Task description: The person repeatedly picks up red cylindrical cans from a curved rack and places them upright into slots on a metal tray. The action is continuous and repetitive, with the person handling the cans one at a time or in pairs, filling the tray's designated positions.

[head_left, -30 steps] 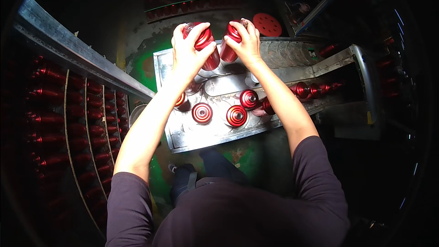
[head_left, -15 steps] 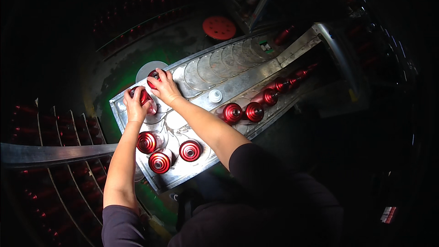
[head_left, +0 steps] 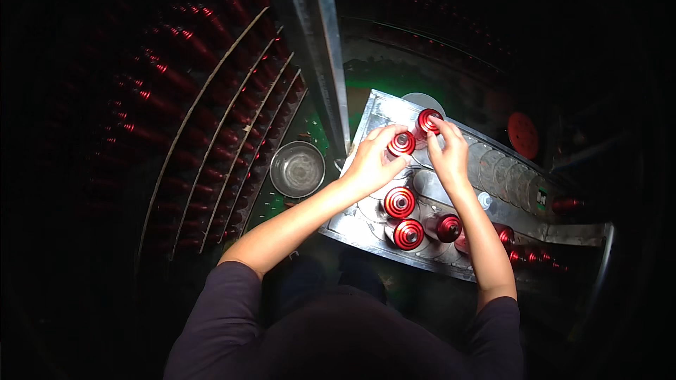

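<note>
My left hand (head_left: 374,160) curves its fingers and thumb round a glossy red bottle (head_left: 401,142) with a ringed, stepped top. Just beyond it to the right, my right hand (head_left: 448,146) has its fingertips on another red bottle (head_left: 429,119), by the far edge of the metal conveyor table (head_left: 343,224). Nearer to me stand more red bottles: one (head_left: 399,202), one below it (head_left: 408,233), and a tilted-looking one (head_left: 446,227) to their right. Their lower bodies look clear. My right forearm partly hides further bottles on the near lane.
Racks of red bottles (head_left: 204,151) fill the left side. A metal post (head_left: 325,49) rises behind a round metal bowl (head_left: 297,169). Overlapping chain plates (head_left: 496,167) run along the far lane, next to a small whitish cap-like piece (head_left: 484,200). A red stool (head_left: 522,135) stands beyond.
My view has swung left, so the table sits further right and the racks and bowl show. Both hands stay at the same two bottles, and the left one's bottle now shows its top more squarely.
</note>
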Demonstrator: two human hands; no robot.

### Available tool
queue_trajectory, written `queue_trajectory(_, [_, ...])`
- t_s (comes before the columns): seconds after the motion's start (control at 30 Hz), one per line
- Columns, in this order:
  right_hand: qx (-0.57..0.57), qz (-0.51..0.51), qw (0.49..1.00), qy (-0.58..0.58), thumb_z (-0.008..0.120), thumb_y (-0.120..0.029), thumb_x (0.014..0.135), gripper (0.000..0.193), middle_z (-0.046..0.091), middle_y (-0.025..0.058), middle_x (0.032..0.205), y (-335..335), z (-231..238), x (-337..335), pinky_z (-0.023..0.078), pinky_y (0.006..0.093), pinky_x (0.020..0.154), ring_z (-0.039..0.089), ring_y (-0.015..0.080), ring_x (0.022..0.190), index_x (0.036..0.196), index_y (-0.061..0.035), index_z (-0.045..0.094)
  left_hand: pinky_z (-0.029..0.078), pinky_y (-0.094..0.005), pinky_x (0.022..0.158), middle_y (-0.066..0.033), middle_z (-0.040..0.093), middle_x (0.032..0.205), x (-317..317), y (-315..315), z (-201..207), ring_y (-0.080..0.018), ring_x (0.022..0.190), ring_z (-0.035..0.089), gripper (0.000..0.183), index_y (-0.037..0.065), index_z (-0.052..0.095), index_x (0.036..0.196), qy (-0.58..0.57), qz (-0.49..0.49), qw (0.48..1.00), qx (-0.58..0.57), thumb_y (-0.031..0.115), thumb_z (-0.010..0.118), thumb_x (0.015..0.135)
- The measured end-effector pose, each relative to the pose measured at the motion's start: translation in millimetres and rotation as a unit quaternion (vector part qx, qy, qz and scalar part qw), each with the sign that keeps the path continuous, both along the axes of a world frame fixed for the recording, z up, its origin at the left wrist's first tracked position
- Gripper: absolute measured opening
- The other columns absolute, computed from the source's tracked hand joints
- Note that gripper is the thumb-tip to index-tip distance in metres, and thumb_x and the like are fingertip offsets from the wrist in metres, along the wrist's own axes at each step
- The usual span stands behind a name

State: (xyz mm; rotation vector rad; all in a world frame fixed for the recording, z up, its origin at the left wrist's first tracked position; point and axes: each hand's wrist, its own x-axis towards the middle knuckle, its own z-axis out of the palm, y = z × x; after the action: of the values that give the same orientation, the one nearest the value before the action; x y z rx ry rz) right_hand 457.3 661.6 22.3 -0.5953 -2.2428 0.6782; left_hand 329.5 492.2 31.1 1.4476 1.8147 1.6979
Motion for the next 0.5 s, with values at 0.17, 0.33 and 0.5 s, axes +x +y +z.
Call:
queue_trajectory(0.17, [0.027, 0.18, 0.983, 0.037, 0.067, 0.007, 0.083, 0.031, 0.071, 0.0166, 0.1, -162, 135, -13, 0.055, 0.0345, 0.084, 0.071, 0.0257, 0.091, 0.113, 0.0013, 0.071, 0.058, -0.0282, 0.084, -0.0137, 0.066, 0.119, -20, -206, 99, -0.0156, 0.101, 0.069, 0.037, -0.002, 0.062, 0.127, -0.136, 0.056, 0.989, -0.035, 0.002, 0.069, 0.091])
queue_trajectory(0.33, [0.096, 0.412, 0.904, 0.06, 0.071, 0.007, 0.073, 0.057, 0.064, 0.0183, 0.115, -317, 161, -123, 0.055, 0.0385, 0.089, 0.067, 0.0342, 0.103, 0.128, -0.0011, 0.063, 0.058, -0.0278, 0.082, -0.0125, 0.067, 0.113, -110, -407, 109, -0.0155, 0.094, 0.07, 0.037, -0.001, 0.062, 0.127, -0.052, 0.33, 0.942, 0.013, 0.003, 0.069, 0.091])
queue_trajectory(0.5, [0.128, 0.403, 0.906, 0.028, 0.076, -0.001, 0.071, 0.085, 0.029, 0.0266, 0.154, -467, 142, -285, 0.05, 0.0481, 0.101, 0.046, 0.0458, 0.132, 0.148, -0.025, 0.049, 0.041, -0.0505, 0.111, -0.0243, 0.036, 0.151, -272, -545, 93, -0.0415, 0.136, 0.043, 0.068, 0.017, 0.051, 0.146, 0.151, 0.481, 0.861, -0.068, 0.011, 0.076, 0.083])
